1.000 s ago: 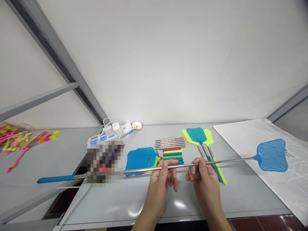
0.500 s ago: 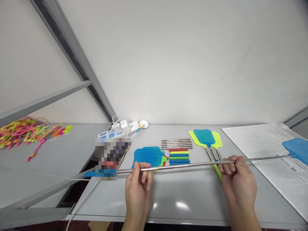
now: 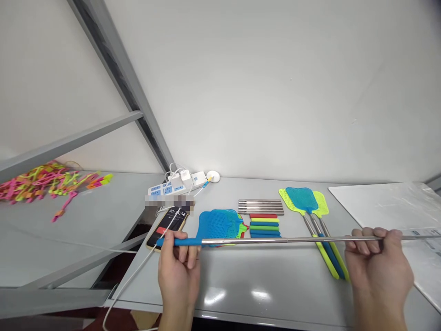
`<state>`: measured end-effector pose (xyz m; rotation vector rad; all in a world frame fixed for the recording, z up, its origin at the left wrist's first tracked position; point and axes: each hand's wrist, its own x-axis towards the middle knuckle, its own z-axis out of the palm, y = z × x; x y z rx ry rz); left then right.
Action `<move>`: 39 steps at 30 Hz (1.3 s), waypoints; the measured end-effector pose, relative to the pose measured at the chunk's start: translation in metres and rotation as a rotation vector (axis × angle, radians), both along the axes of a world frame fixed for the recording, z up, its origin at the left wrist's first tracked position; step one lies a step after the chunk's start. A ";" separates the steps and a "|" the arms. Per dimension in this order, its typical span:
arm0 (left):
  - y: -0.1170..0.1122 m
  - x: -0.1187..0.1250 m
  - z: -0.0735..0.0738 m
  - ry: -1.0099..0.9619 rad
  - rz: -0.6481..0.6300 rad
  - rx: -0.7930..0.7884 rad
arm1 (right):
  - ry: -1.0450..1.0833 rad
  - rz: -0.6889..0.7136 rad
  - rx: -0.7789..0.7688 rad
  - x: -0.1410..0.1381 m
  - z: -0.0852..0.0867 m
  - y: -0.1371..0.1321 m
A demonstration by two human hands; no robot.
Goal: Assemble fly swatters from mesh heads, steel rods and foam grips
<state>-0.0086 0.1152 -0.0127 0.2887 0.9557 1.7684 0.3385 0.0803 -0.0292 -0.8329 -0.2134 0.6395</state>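
Both hands hold a long telescopic fly swatter (image 3: 262, 241) level across the view, its metal rod pulled out. My left hand (image 3: 179, 271) is closed on its blue grip at the left end. My right hand (image 3: 379, 266) pinches the thin rod farther right; the swatter's head lies outside the view. Behind the rod are loose swatter heads (image 3: 215, 223), blue ones on top. Coloured grips (image 3: 264, 228) lie stacked beside them, below a row of short metal rods (image 3: 261, 207). Several assembled fly swatters (image 3: 302, 198), yellow-green and blue, lie near my right hand.
A phone (image 3: 172, 220) showing a timer lies behind my left hand, its white cable hanging over the table edge. Farther back is a power strip (image 3: 166, 189) with plugs. A plastic-wrapped white sheet (image 3: 365, 197) covers the right side. Tangled coloured pieces (image 3: 44, 184) lie far left, past a metal frame.
My left hand has moved left from the metal rod onto the blue grip. My right hand has slid right along the rod. The swatter's blue head has left the view.
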 end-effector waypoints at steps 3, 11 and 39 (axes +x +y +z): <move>-0.005 0.015 -0.001 -0.008 0.076 -0.007 | -0.003 0.035 0.009 -0.018 0.004 0.006; -0.028 0.078 -0.016 -0.025 -0.194 0.045 | -0.109 0.506 -0.048 -0.135 -0.012 -0.006; -0.004 0.023 -0.016 -0.139 0.055 -0.052 | -0.187 -0.143 -0.135 -0.090 0.010 0.027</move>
